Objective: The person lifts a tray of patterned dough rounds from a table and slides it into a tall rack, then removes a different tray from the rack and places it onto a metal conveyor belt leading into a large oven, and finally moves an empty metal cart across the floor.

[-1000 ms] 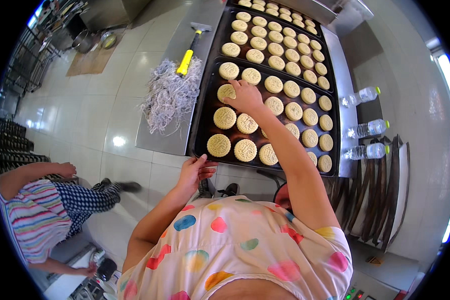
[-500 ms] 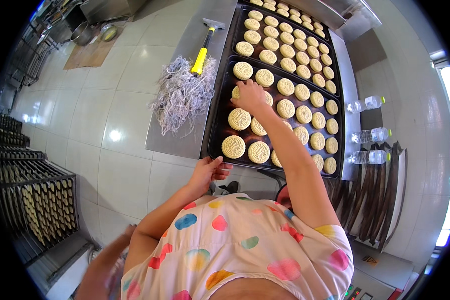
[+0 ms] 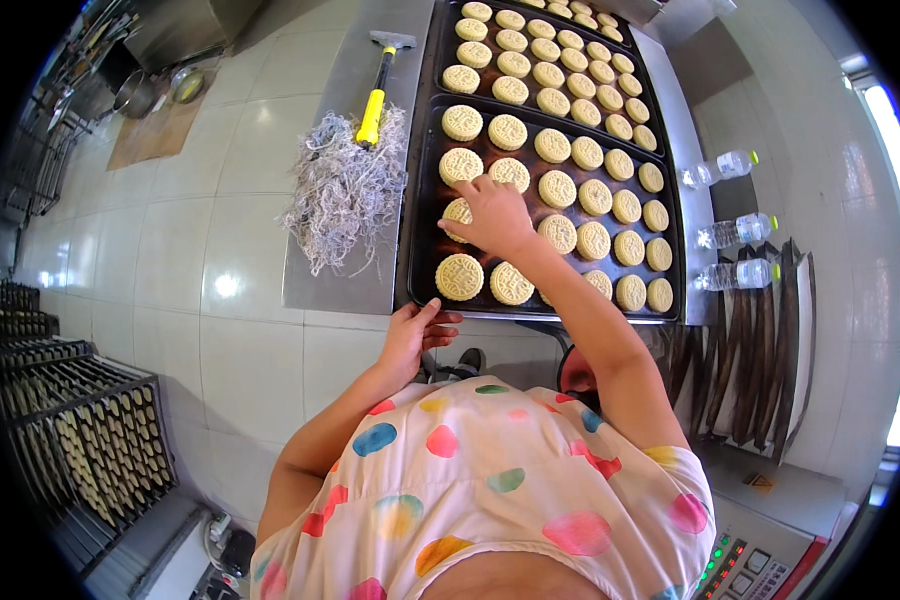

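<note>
My right hand [image 3: 495, 215] reaches over the near dark baking tray [image 3: 425, 215]. Its thumb and fingers close around the sides of a round, pale mooncake [image 3: 455, 217] with a stamped top, in the leftmost column. The mooncake is partly covered by the hand and appears to rest on the tray. Other mooncakes of the same kind stand in rows around it; my right forearm hides some of them. At the tray's near left corner, my left hand [image 3: 416, 336] has its thumb against the rim, with the fingers bent below the edge.
A second tray of mooncakes [image 3: 545, 75] adjoins at the far side. Left of the trays, a yellow-handled scraper [image 3: 372, 115] lies on a heap of grey string mop strands [image 3: 345, 195]. Several plastic bottles [image 3: 735, 232] lie to the right. A loaded rack [image 3: 110, 440] stands at lower left.
My right hand has gone from the second mooncake of the left column to the third, nearer me. My left hand stays at the tray corner. The whole view has shifted slightly.
</note>
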The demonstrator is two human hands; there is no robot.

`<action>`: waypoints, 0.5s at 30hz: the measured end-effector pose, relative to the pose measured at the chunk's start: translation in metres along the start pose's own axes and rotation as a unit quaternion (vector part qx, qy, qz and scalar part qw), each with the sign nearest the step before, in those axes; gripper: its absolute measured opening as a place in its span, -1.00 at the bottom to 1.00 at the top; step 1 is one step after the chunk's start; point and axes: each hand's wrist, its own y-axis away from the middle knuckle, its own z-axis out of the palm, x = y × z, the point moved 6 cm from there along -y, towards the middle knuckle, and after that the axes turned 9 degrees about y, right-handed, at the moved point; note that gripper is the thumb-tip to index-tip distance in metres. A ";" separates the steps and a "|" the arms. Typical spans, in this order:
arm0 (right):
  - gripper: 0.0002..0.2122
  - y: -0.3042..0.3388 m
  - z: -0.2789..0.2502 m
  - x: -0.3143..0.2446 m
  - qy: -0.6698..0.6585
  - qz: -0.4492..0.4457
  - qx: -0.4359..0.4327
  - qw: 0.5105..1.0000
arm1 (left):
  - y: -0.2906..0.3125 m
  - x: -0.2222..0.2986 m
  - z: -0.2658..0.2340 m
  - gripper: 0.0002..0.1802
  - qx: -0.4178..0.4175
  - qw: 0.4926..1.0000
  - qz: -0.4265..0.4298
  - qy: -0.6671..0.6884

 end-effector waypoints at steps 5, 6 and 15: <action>-0.45 0.002 0.016 -0.005 0.028 0.028 -0.067 0.997 | -0.003 -0.001 0.000 -0.66 0.014 1.000 0.003 -0.005; -0.45 0.001 0.019 -0.006 0.038 0.022 -0.065 0.997 | -0.005 -0.001 0.001 -0.66 0.008 1.000 0.006 -0.004; -0.62 0.000 0.031 -0.012 0.078 0.023 -0.083 0.993 | -0.013 -0.004 -0.002 -0.68 0.021 1.000 0.020 0.006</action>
